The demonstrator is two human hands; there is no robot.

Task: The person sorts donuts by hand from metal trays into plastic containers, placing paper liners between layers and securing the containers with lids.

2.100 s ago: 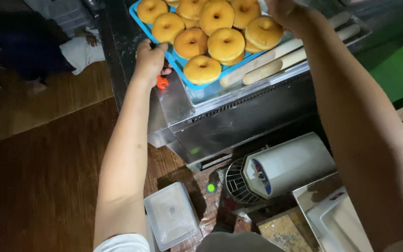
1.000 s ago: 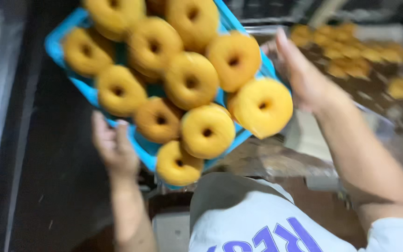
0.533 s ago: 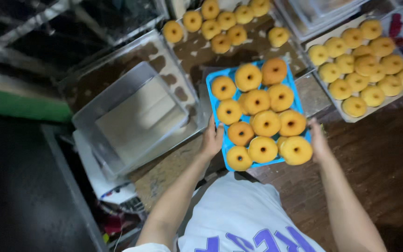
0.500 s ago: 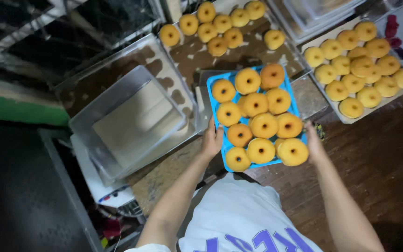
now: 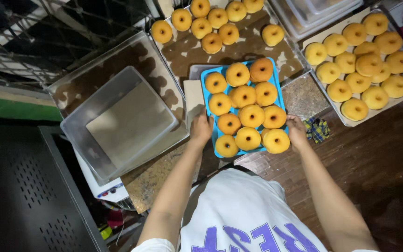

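Holding the blue tray [image 5: 207, 74] by both long sides is, as I judge it, the step in hand: a carry or a set-down. I cannot tell whether the tray already rests on what lies under it.

- Left hand [image 5: 201, 128]: fingers curled onto the tray's left edge, low on that side, at centre frame.
- Right hand [image 5: 297, 132]: clamped on the lower right corner, touching the rim just beside the outermost doughnut.
- Load: doughnuts [image 5: 252, 115], golden and ring-shaped, packed in rows. They touch one another, and the bottom ones sit right at the rim.
- The tray lies between my two hands, directly ahead of the torso, overlapping a grey metal pan beneath.

Surroundings:
- Paper-lined metal tray [image 5: 239, 51] at top centre, with more doughnuts spread loosely on it.
- Second lined tray [image 5: 313, 39] at upper right, nearly full.
- Clear plastic tub [image 5: 117, 121] at left, holding nothing I can see.
- Checked cloth [image 5: 317, 129] just right of my right hand, on the dark wooden surface [image 5: 374, 154].

Judgement: any further handling calls for keeping the tray level and both grips even. The doughnuts at the near rim look the likeliest to slide off if it tips toward me.
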